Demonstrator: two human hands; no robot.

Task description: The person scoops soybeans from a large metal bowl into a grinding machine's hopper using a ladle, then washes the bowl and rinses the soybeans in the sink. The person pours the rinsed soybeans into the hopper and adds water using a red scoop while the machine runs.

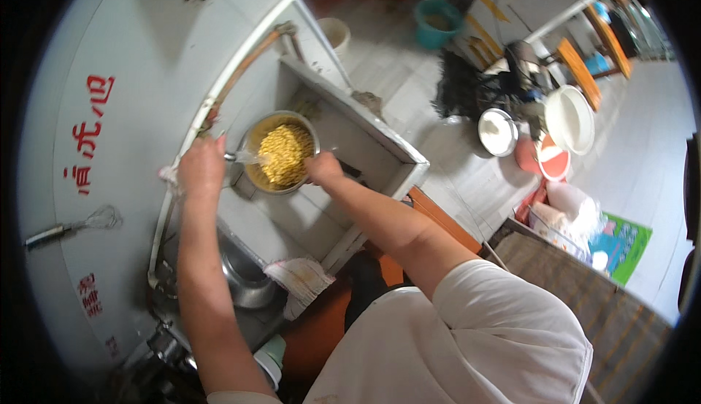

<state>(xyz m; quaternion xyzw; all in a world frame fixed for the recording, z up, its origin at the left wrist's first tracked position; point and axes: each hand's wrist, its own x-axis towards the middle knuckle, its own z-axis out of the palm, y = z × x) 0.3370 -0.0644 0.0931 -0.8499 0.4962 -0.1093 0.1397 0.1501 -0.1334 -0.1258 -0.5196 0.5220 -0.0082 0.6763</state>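
A round metal pot (313, 130) hangs tilted over or in the tiled sink (372, 130); I cannot tell whether it touches the bottom. Yellow kernels or beans (283, 155) fill much of it. My right hand (324, 167) grips the pot at its right rim. On the left, my left hand (202, 164) is closed at the water tap (230, 156), whose handle it hides. Clear water (251, 157) runs from the spout into the pot.
A white pipe (219, 84) runs along the wall above the sink. A checked cloth (300, 281) drapes over the sink's near edge, beside a metal basin (246, 283). A whisk (82, 223) hangs on the wall. Buckets, including a teal one (438, 23), stand on the floor.
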